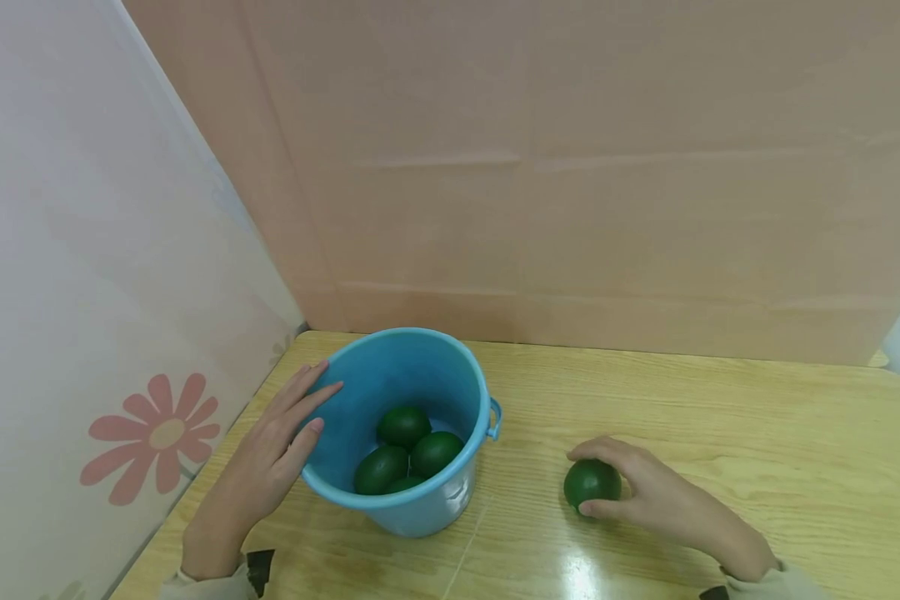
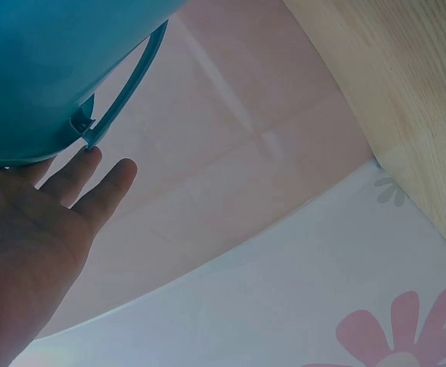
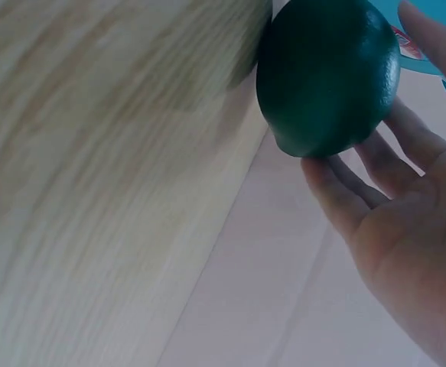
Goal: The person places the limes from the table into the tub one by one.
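A blue bucket [image 1: 426, 512] stands on the table, its round mouth tipped toward me. Several smooth, dark green fruits [image 1: 437, 452], shaped like limes, lie at its bottom. My left hand [image 1: 266, 458] rests against the bucket's left rim with fingers extended; in the left wrist view its fingertips are beside the bucket's handle [image 2: 135, 84]. To the right of the bucket, my right hand [image 1: 652, 496] has its thumb and fingers around one more green fruit [image 1: 592, 483] on the table. The right wrist view shows that green fruit [image 3: 326, 76] up close, with a small nub at one end.
The light wooden table [image 1: 690, 408] reaches back to a pinkish wall covering [image 1: 607, 208]. At the left rises a white panel [image 1: 82, 250] with a pink flower print [image 1: 153, 437]. The bucket's handle joint [image 1: 495, 419] juts out on its right side.
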A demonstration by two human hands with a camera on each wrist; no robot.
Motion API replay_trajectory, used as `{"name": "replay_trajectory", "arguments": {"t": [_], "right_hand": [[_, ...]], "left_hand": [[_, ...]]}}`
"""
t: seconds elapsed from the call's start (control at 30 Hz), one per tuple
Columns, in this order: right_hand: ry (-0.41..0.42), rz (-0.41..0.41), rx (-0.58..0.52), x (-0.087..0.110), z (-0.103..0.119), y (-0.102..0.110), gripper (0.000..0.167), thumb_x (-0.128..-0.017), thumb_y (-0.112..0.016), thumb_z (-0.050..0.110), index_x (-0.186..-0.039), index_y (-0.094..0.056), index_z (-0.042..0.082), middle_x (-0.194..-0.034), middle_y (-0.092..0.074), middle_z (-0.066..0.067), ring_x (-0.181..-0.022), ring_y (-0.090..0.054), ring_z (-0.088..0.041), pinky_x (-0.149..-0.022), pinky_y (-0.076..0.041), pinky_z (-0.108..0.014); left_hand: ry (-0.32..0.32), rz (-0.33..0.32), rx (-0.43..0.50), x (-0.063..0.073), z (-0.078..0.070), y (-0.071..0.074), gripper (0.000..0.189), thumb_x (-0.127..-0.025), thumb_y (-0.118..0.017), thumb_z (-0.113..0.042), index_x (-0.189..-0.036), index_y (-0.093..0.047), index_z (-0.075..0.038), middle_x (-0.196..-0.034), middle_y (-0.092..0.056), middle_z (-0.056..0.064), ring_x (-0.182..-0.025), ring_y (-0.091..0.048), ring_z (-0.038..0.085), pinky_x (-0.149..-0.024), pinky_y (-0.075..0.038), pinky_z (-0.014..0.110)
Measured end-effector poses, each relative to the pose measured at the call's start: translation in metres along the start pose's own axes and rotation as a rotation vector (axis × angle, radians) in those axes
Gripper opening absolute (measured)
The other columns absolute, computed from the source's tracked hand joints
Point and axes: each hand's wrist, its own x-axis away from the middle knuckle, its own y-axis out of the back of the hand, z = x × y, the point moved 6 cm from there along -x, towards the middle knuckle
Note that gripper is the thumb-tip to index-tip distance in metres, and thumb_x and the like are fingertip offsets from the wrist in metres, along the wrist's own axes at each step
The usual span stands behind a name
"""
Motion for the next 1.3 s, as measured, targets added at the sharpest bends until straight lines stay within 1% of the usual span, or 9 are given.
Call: {"name": "replay_trajectory", "arguments": {"t": [0.13, 0.23, 0.47, 0.57, 0.67, 0.73, 0.83, 1.0, 1.3], "right_hand": [[-0.016, 0.027, -0.012, 0.000, -0.004, -0.003, 0.053, -0.084, -0.078, 0.037, -0.125, -0.061, 0.007, -0.124, -0.064, -0.010, -0.104, -0.063, -0.017, -0.080, -0.055, -0.023], [-0.029, 0.039, -0.008, 0.000, -0.006, -0.005, 0.055, -0.083, -0.078, 0.038, -0.126, -0.060, 0.008, -0.126, -0.063, -0.010, -0.106, -0.062, -0.018, -0.081, -0.055, -0.024], [-0.048, 0.072, -0.068, 0.001, -0.009, -0.010, 0.060, -0.084, -0.077, 0.040, -0.130, -0.057, 0.007, -0.128, -0.061, -0.012, -0.107, -0.062, -0.020, -0.081, -0.054, -0.023], [-0.091, 0.125, -0.118, 0.004, -0.012, -0.014, 0.066, -0.083, -0.078, 0.041, -0.133, -0.053, 0.007, -0.129, -0.059, -0.013, -0.106, -0.061, -0.018, -0.079, -0.054, -0.023], [-0.159, 0.177, -0.162, 0.006, -0.014, -0.018, 0.071, -0.082, -0.078, 0.043, -0.136, -0.050, 0.007, -0.130, -0.058, -0.014, -0.106, -0.060, -0.019, -0.076, -0.053, -0.024], [-0.171, 0.192, -0.167, 0.007, -0.015, -0.019, 0.071, -0.081, -0.079, 0.043, -0.136, -0.050, 0.007, -0.130, -0.057, -0.016, -0.106, -0.059, -0.020, -0.075, -0.054, -0.026], [-0.146, 0.184, -0.156, 0.006, -0.013, -0.018, 0.071, -0.081, -0.079, 0.043, -0.134, -0.051, 0.006, -0.129, -0.058, -0.016, -0.104, -0.060, -0.020, -0.074, -0.054, -0.027], [-0.105, 0.161, -0.114, 0.005, -0.011, -0.017, 0.069, -0.079, -0.079, 0.046, -0.131, -0.053, 0.008, -0.126, -0.060, -0.013, -0.102, -0.059, -0.012, -0.073, -0.053, -0.023], [-0.098, 0.136, -0.102, 0.003, -0.009, -0.015, 0.068, -0.078, -0.081, 0.046, -0.130, -0.055, 0.009, -0.124, -0.062, -0.010, -0.100, -0.058, -0.007, -0.071, -0.051, -0.021]], "left_hand": [[0.003, 0.001, -0.003, 0.000, 0.000, 0.000, 0.043, -0.104, -0.045, -0.017, -0.147, -0.050, -0.019, -0.164, -0.028, 0.002, -0.154, -0.016, 0.032, -0.105, -0.030, 0.075], [0.001, 0.001, -0.002, 0.000, 0.000, 0.000, 0.043, -0.104, -0.046, -0.015, -0.147, -0.050, -0.018, -0.164, -0.029, 0.002, -0.154, -0.016, 0.032, -0.105, -0.031, 0.075], [-0.002, -0.001, 0.002, -0.002, -0.001, 0.000, 0.044, -0.103, -0.047, -0.012, -0.146, -0.051, -0.017, -0.163, -0.029, 0.003, -0.154, -0.016, 0.033, -0.105, -0.030, 0.075], [-0.004, -0.003, 0.002, -0.002, -0.001, 0.001, 0.044, -0.103, -0.048, -0.012, -0.146, -0.051, -0.017, -0.163, -0.029, 0.003, -0.154, -0.016, 0.033, -0.106, -0.030, 0.075], [-0.008, -0.008, 0.000, -0.001, -0.002, 0.001, 0.043, -0.103, -0.047, -0.012, -0.146, -0.051, -0.017, -0.163, -0.030, 0.003, -0.154, -0.017, 0.032, -0.106, -0.031, 0.075], [-0.009, -0.009, -0.003, -0.001, -0.002, 0.001, 0.043, -0.103, -0.047, -0.013, -0.146, -0.051, -0.017, -0.163, -0.030, 0.003, -0.154, -0.017, 0.032, -0.105, -0.031, 0.075], [-0.009, -0.008, -0.004, 0.000, -0.002, 0.001, 0.042, -0.104, -0.046, -0.014, -0.146, -0.051, -0.017, -0.163, -0.030, 0.003, -0.153, -0.017, 0.032, -0.105, -0.031, 0.075], [-0.006, -0.003, -0.003, 0.000, -0.001, 0.000, 0.042, -0.104, -0.045, -0.016, -0.146, -0.051, -0.018, -0.163, -0.029, 0.002, -0.153, -0.017, 0.034, -0.105, -0.030, 0.075], [-0.011, -0.008, -0.001, 0.000, -0.001, 0.000, 0.043, -0.104, -0.046, -0.015, -0.146, -0.050, -0.018, -0.163, -0.029, 0.002, -0.153, -0.017, 0.032, -0.105, -0.031, 0.075]]}}
